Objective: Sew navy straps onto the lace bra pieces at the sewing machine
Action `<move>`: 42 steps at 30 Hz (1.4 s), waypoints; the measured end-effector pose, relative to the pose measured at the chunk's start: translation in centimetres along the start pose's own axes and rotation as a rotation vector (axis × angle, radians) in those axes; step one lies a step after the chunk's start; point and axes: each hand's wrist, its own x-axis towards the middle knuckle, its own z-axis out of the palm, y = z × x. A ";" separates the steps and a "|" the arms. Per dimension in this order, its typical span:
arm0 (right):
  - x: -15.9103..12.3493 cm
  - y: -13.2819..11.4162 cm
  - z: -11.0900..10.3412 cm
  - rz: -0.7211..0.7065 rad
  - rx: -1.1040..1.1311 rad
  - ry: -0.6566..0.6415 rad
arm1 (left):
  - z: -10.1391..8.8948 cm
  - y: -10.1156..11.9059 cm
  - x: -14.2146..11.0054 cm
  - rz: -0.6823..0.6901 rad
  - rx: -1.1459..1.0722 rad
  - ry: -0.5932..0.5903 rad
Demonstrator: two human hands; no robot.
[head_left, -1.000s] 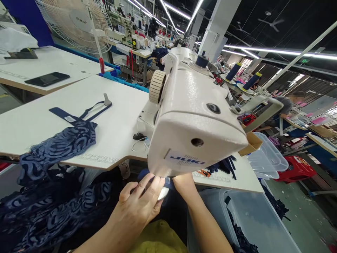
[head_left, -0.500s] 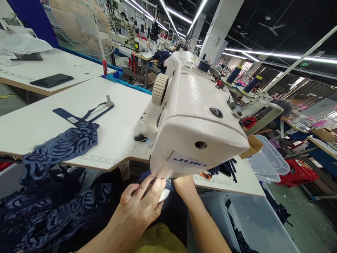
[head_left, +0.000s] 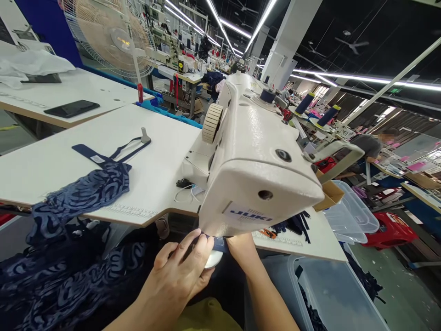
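A cream sewing machine [head_left: 255, 151] fills the middle of the view, its head hiding the needle area. My left hand [head_left: 179, 271] rests just under the machine's front edge, fingers pressed flat on a dark blue fabric piece [head_left: 217, 244] with a white part beneath it. My right hand [head_left: 241, 250] reaches under the machine head from the right; its fingers are hidden, touching the same fabric. Dark blue patterned lace [head_left: 79, 195] hangs over the table's front edge at the left and piles below.
White work table [head_left: 144, 161] with a navy strap piece [head_left: 103, 154] on it. Clear plastic bins [head_left: 347, 216] stand at the right and lower right. A fan [head_left: 110, 37] and a second table with a black tablet [head_left: 70, 109] lie behind. A person sits at far right.
The view has drifted slightly; my left fingers have slid a little forward on the fabric under the machine head. My right hand stays in place.
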 end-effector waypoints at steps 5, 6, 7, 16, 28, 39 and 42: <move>0.1 0.1 0.0 -0.011 0.013 0.005 | 0.2 -0.3 -0.4 0.011 -0.050 -0.024; 0.1 0.2 0.0 -0.009 0.016 0.006 | 0.2 -0.3 -0.3 0.011 -0.064 -0.035; 0.1 0.2 0.1 -0.003 0.023 0.007 | 0.2 -0.3 -0.3 0.013 -0.074 -0.044; 0.0 -0.2 0.0 0.100 0.128 0.005 | 0.1 -0.3 -0.1 0.055 -0.084 -0.064; -7.3 -1.2 -0.8 0.147 0.284 0.065 | -0.8 -1.1 -0.2 -0.042 -0.209 -0.167; -9.4 -2.1 -0.8 -0.548 -0.025 -0.049 | -1.7 -1.4 -1.4 0.035 -0.325 -0.008; -9.2 -2.5 -0.8 -0.551 -0.020 -0.050 | -1.8 -1.4 -1.3 0.010 -0.333 -0.026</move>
